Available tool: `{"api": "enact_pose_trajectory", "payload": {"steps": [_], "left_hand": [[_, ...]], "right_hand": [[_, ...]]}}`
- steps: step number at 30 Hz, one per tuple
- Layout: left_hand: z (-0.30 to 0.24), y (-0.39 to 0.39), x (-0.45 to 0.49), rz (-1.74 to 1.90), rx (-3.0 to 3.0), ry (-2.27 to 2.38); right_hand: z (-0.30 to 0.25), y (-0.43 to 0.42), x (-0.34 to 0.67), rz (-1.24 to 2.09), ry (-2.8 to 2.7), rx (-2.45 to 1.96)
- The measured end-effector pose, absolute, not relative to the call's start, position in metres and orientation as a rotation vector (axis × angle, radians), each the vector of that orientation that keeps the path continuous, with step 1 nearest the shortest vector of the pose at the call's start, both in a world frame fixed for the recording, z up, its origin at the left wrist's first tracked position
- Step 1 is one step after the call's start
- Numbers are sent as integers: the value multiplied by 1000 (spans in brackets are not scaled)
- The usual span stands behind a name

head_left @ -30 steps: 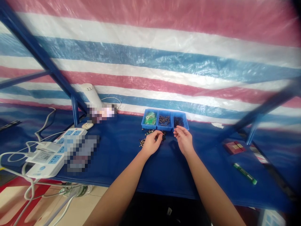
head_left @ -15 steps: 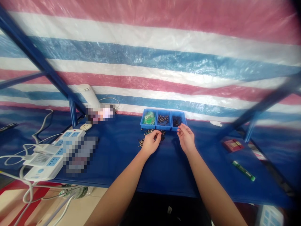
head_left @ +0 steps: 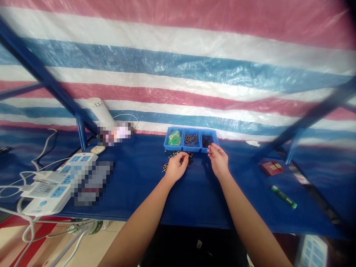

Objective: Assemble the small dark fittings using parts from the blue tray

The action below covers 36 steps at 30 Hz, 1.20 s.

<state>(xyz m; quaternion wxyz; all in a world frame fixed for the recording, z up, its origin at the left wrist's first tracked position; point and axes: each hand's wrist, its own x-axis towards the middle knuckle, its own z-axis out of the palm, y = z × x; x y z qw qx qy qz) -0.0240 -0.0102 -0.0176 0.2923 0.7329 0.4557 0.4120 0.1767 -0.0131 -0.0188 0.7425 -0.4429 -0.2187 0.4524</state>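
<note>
Three small blue bins (head_left: 190, 148) stand side by side at the back of the blue table (head_left: 139, 178); one holds green parts, the other two dark small parts. A scatter of small dark parts (head_left: 172, 157) lies in front of the bins. My left hand (head_left: 175, 167) is curled beside that scatter, its fingertips pinched together on something too small to name. My right hand (head_left: 218, 160) hovers just in front of the right-hand bin, fingers bent with the tips close together; what they hold, if anything, is too small to see.
White power strips with cables (head_left: 52, 181) lie at the left. A white device (head_left: 100, 109) leans at the back. A red box (head_left: 272, 168) and a green pen-like stick (head_left: 283, 197) lie at the right. Blue frame bars (head_left: 50, 83) slant across both sides before a striped tarp.
Both hands stay near the bins with only small shifts. My right hand moved slightly right toward the right-hand bin and back. The view has drifted a little.
</note>
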Motion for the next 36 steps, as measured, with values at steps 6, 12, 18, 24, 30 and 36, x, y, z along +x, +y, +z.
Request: {"api": "enact_pose_trajectory", "payload": {"steps": [6,12,18,24,30,36], "left_hand": [[-18,-10,-24,1077,1964,1221],[-18,-10,-24,1076,1972,1213],[-16,-11,-23,1071,1975,1207],[-15,-11,-24,1067,1969,1215],[-15,-11,-23,1063,1978,1206],[-15,-11,-23,1080,1983,1197]], "right_hand": [[-16,-16,177,999,-498,-987],[-15,-17,178,1045,-513,-1022],[-15,-18,178,1054,-529,-990],[-10,-19,182,1061,-509,-934],[-15,-17,181,996,-567,-1019],[-20,-28,160,806,-1351,-1295]]}}
